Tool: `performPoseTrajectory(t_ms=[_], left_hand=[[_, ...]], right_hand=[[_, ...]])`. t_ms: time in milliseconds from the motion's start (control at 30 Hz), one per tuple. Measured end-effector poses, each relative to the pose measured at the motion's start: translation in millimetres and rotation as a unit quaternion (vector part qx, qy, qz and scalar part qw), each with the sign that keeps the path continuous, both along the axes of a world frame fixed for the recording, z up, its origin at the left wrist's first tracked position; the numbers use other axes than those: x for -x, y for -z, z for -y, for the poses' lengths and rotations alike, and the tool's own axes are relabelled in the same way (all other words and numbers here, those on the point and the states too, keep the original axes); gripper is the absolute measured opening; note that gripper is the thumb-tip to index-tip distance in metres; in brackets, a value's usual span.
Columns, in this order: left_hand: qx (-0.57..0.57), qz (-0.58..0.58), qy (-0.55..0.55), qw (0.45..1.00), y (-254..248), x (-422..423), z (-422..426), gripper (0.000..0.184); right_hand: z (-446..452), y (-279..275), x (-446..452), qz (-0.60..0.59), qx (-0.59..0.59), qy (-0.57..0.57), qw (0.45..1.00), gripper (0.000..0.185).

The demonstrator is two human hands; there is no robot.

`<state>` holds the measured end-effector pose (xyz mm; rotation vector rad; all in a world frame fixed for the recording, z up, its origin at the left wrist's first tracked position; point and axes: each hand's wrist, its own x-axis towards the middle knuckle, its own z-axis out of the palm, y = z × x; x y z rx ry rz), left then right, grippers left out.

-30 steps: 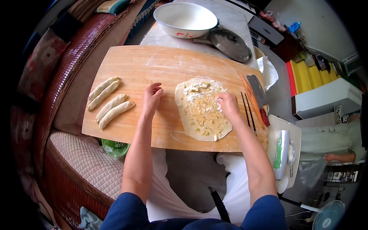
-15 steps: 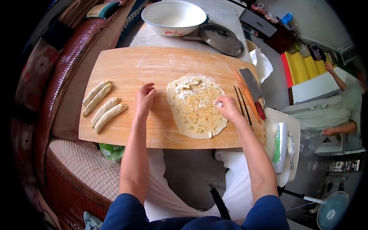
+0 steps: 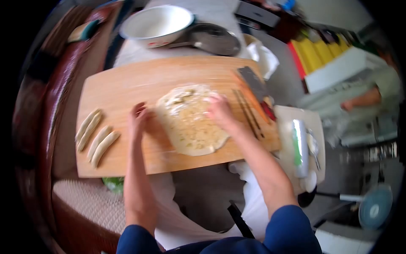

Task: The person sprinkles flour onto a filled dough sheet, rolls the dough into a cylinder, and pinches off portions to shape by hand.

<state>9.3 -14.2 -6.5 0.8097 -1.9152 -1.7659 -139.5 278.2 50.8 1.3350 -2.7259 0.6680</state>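
A flat sheet of dough (image 3: 194, 127), dotted with green bits and white flour, lies on the wooden board (image 3: 118, 84). My right hand (image 3: 220, 111) is over the sheet's right side, its fingers pinched together; what they hold is too blurred to make out. Left of the sheet, my left hand (image 3: 139, 116) hovers over the board with its fingers bent and apart, holding nothing. Several rolled dough strips (image 3: 103, 148) rest in two pairs at the board's left end.
Right of the sheet lie chopsticks (image 3: 248, 112), an orange-brown rolling pin (image 3: 253, 99) and a cleaver (image 3: 252, 82). Behind the board are a white basin (image 3: 156, 25) and a dark lid (image 3: 215, 39). A tray (image 3: 287, 139) holds a film roll (image 3: 300, 148). Another person (image 3: 372, 97) is at the right.
The view has swung, shifting the board and basin left in the picture. My right hand has moved from the sheet's right edge toward its upper right part. The other person's arms have moved.
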Motion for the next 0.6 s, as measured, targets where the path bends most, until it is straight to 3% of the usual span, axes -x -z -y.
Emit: performPoseTrajectory(t_ms=[67, 133, 233, 367, 433, 467, 600], left_hand=[[-0.006, -0.004, 0.024, 1.000, 10.8, 1.2, 8.7, 0.042], [-0.016, -0.026, 0.031, 0.999, 27.9, 4.6, 18.6, 0.041], [-0.020, -0.050, 0.040, 0.998, 30.0, 6.3, 21.4, 0.037], [-0.054, -0.057, 0.042, 0.996, 37.7, 9.4, 23.5, 0.036], [-0.028, -0.056, 0.030, 0.998, 39.7, 10.9, 24.8, 0.036], [-0.005, -0.053, 0.018, 0.998, 38.3, 13.3, 23.1, 0.036], [0.013, -0.070, -0.017, 0.997, 29.9, 13.6, 12.0, 0.036]], right_hand=[[-8.1, 21.0, 2.8, -0.089, 0.003, -0.029, 0.996, 0.028], [-20.4, -6.8, -9.2, -0.076, 0.050, -0.050, 0.995, 0.033], [-56.4, -14.4, 5.8, 0.069, 0.156, -0.005, 0.985, 0.036], [-162.6, -21.4, 34.0, -0.055, 0.203, 0.098, 0.973, 0.022], [-233.1, -28.4, 39.5, -0.003, 0.153, 0.207, 0.966, 0.019], [-274.9, -22.6, 45.4, -0.022, 0.083, 0.263, 0.961, 0.023], [-432.0, 0.2, 60.5, -0.052, -0.014, 0.433, 0.900, 0.018]])
